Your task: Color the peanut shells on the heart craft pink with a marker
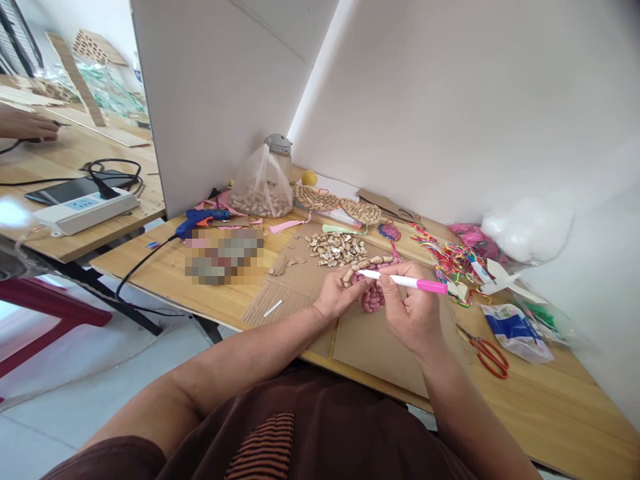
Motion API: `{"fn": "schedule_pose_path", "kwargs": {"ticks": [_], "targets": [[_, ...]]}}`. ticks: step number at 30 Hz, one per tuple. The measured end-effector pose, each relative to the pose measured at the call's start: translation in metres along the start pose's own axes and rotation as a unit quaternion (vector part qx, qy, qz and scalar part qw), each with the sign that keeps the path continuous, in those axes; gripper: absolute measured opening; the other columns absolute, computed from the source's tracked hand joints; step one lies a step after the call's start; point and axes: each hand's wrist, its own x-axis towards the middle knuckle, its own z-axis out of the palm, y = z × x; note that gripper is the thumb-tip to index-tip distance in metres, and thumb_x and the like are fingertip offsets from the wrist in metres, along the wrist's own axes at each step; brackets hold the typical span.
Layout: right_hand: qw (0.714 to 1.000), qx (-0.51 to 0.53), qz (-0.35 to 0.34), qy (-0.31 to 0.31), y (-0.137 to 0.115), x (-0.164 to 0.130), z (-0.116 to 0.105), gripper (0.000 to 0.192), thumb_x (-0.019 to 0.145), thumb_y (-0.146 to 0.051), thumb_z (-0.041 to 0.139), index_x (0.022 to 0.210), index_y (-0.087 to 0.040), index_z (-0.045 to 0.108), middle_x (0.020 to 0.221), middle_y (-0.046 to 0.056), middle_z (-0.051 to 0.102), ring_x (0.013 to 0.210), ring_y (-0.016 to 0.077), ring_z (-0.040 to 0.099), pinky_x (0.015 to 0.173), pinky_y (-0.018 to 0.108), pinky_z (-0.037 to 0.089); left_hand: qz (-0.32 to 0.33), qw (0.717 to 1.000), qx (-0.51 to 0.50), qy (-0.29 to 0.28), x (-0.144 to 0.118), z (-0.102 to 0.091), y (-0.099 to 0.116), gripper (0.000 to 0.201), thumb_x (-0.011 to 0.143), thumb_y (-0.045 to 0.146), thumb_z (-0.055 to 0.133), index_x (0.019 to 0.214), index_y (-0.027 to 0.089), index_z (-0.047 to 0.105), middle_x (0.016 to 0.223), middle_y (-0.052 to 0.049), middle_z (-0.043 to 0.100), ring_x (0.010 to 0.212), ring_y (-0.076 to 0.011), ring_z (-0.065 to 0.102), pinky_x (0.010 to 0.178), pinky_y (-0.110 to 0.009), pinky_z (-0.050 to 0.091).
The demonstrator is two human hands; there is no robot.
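Two hands: I see both of them together over the cardboard sheet (380,347), near the middle of the table (550,400).
Right hand (413,313): it is closed around a pink and white marker (405,282); the marker lies almost level, with the pink cap pointing to the right.
Left hand (340,293): its fingers are curled on the left edge of a small pink shell piece (373,297) and hold it; some shells at the top of the piece are not painted.
Position of the piece: between the two hands, just above the cardboard; I cannot tell if it touches the cardboard.
Loose shells (337,248): a small heap lying just behind the hands.
Behind the heap: two round shell mats (330,200) and a plastic bag of shells (263,187) near the white wall.
Left side: a blue glue gun (203,219) with its cable going down from the table.
Right side: coloured strings (450,257), red scissors (487,353) and a blue and white packet (515,330).
Far left: the hand of another person (27,125) rests on another table.
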Motion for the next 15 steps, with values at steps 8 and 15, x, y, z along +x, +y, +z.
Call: {"fn": "schedule_pose_path", "kwargs": {"ticks": [8,15], "targets": [[0.998,0.047,0.036,0.016,0.018,0.000,-0.004,0.014,0.099,-0.036,0.059,0.100,-0.023,0.064,0.092,0.006,0.071,0.085,0.0227,0.069,0.076,0.038,0.055,0.006,1.000,-0.020,0.009,0.000,0.000,-0.006,0.043,0.079,0.057,0.079,0.068,0.019,0.064,0.055,0.003,0.056,0.056,-0.0117,0.050,0.059,-0.025,0.047],[0.999,0.033,0.016,0.015,-0.007,0.004,0.001,0.015,0.098,-0.038,0.059,0.090,-0.026,0.062,0.084,0.007,0.069,0.083,0.0244,0.068,0.068,0.037,0.054,0.007,1.000,-0.020,0.002,0.000,0.000,-0.002,0.047,0.078,0.059,0.079,0.063,0.018,0.060,0.055,0.003,0.056,0.054,-0.0107,0.051,0.060,-0.025,0.048]]}}
